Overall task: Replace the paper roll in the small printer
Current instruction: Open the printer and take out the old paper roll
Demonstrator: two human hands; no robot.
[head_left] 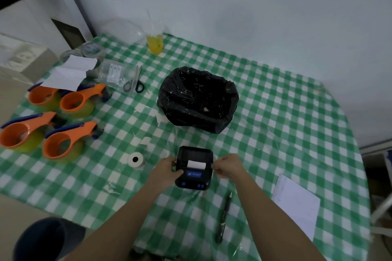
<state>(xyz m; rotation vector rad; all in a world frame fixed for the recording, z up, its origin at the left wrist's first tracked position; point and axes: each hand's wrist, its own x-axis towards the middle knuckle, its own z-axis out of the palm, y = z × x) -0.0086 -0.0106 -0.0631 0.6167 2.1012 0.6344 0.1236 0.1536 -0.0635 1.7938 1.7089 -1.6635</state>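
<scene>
Printer [194, 168] sits at six o'clock on the bench [275, 112]; my left hand [167, 168] and right hand [226, 165] clamp its sides. Roll [135, 160] waits at nine. Squeeze unevenly and the paper jams.

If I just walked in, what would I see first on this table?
Probably the four orange tape holders bunched at the left edge of the checked cloth. Next, the crinkly black bag in the middle, and just in front of it the printer, with the left hand and right hand at its sides.
</scene>
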